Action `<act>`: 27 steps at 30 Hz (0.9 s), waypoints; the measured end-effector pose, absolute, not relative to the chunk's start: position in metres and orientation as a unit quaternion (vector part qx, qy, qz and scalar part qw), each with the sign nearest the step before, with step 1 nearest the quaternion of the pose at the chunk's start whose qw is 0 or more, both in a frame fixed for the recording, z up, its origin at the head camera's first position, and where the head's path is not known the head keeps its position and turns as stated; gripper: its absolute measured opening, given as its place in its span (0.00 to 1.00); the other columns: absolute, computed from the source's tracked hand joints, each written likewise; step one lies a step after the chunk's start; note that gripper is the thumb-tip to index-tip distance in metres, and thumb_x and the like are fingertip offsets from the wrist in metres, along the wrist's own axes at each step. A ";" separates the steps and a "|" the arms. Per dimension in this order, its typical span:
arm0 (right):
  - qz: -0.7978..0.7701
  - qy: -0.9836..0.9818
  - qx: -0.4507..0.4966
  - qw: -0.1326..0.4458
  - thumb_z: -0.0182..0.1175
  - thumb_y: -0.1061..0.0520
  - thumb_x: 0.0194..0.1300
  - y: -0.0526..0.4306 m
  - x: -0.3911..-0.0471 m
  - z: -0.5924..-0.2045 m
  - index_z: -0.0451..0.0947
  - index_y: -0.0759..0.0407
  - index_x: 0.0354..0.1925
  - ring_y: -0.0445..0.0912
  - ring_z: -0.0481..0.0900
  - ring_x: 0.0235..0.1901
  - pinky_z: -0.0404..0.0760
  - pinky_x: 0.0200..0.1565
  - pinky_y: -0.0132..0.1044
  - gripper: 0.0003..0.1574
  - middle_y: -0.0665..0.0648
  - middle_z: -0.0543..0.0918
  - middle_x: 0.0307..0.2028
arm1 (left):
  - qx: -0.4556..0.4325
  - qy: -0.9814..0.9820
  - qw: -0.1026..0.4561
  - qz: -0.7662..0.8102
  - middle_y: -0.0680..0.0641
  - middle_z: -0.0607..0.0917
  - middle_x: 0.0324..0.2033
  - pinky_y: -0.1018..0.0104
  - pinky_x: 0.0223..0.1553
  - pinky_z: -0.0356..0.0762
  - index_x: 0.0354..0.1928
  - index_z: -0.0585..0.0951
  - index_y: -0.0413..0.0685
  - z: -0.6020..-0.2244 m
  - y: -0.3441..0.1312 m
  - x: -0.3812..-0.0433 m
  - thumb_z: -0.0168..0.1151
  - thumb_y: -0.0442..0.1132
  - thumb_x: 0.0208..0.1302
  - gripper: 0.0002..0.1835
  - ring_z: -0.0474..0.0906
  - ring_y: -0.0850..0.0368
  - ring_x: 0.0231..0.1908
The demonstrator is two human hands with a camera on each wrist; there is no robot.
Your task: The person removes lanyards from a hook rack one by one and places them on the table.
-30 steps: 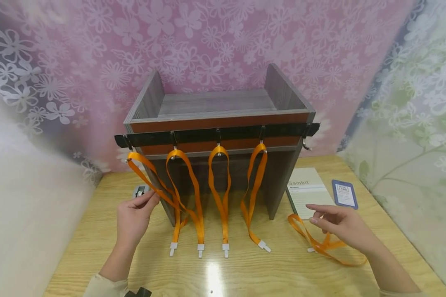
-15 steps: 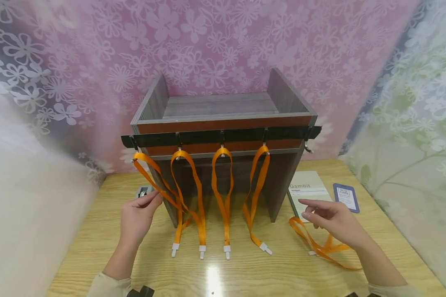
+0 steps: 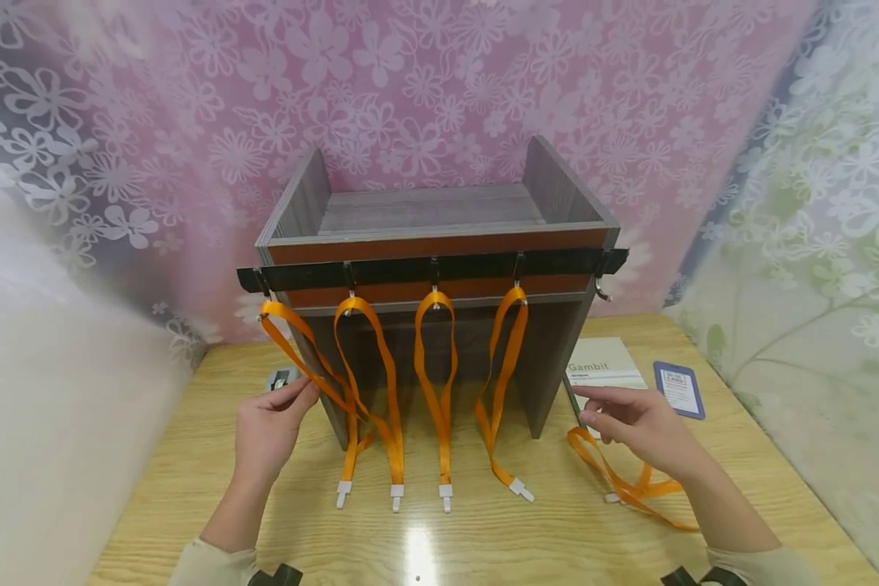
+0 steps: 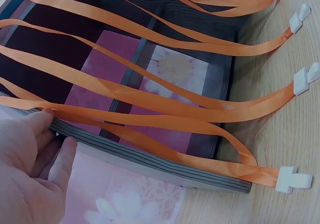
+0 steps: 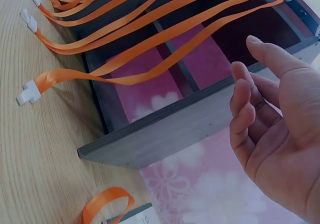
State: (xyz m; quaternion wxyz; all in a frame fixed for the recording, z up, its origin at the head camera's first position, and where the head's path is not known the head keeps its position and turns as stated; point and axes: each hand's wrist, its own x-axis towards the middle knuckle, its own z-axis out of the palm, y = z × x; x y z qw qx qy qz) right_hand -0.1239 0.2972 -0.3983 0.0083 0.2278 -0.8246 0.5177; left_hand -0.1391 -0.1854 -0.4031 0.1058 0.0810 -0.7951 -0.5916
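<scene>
Left hand (image 3: 267, 431) pinching lanyard (image 4: 145, 119), right hand (image 3: 640, 429) obscuring notebook (image 3: 611, 362)

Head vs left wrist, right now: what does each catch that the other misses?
Head only: the right hand, the notebook, the card, the loose lanyard on the table and the bare hook at the right end.

Left wrist only: the pink wall seen through the rack's open back, on both sides of a bar, plus the left hand's palm side.

Both: the left hand at the leftmost lanyard, other hanging lanyards, white clips, rack and table.
</scene>
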 end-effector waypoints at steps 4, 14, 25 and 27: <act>0.520 -0.825 0.223 0.004 0.59 0.65 0.71 0.292 -0.127 -0.398 0.78 0.66 0.60 0.43 0.78 0.24 0.79 0.26 0.36 0.20 0.48 0.83 0.30 | 0.076 -0.794 0.106 -0.594 0.62 0.89 0.42 0.79 0.43 0.81 0.53 0.87 0.47 -0.404 -0.186 -0.139 0.71 0.51 0.63 0.21 0.84 0.75 0.40; 0.531 -0.810 0.250 0.004 0.58 0.67 0.71 0.278 -0.134 -0.394 0.77 0.68 0.61 0.46 0.74 0.21 0.78 0.23 0.36 0.22 0.52 0.79 0.23 | 0.077 -0.797 0.107 -0.589 0.59 0.90 0.42 0.79 0.42 0.81 0.52 0.87 0.48 -0.404 -0.187 -0.140 0.70 0.51 0.63 0.21 0.84 0.76 0.41; 0.546 -0.800 0.247 -0.023 0.60 0.64 0.71 0.255 -0.141 -0.388 0.75 0.69 0.63 0.44 0.71 0.17 0.70 0.16 0.39 0.24 0.48 0.81 0.24 | 0.072 -0.796 0.107 -0.591 0.50 0.89 0.46 0.79 0.44 0.80 0.52 0.87 0.46 -0.403 -0.186 -0.140 0.70 0.50 0.64 0.20 0.83 0.77 0.42; 0.548 -0.799 0.245 -0.031 0.60 0.63 0.71 0.252 -0.143 -0.388 0.75 0.66 0.64 0.45 0.71 0.17 0.70 0.16 0.38 0.25 0.49 0.83 0.26 | 0.074 -0.797 0.107 -0.590 0.49 0.89 0.47 0.79 0.44 0.80 0.52 0.87 0.47 -0.403 -0.185 -0.140 0.70 0.50 0.64 0.19 0.83 0.77 0.42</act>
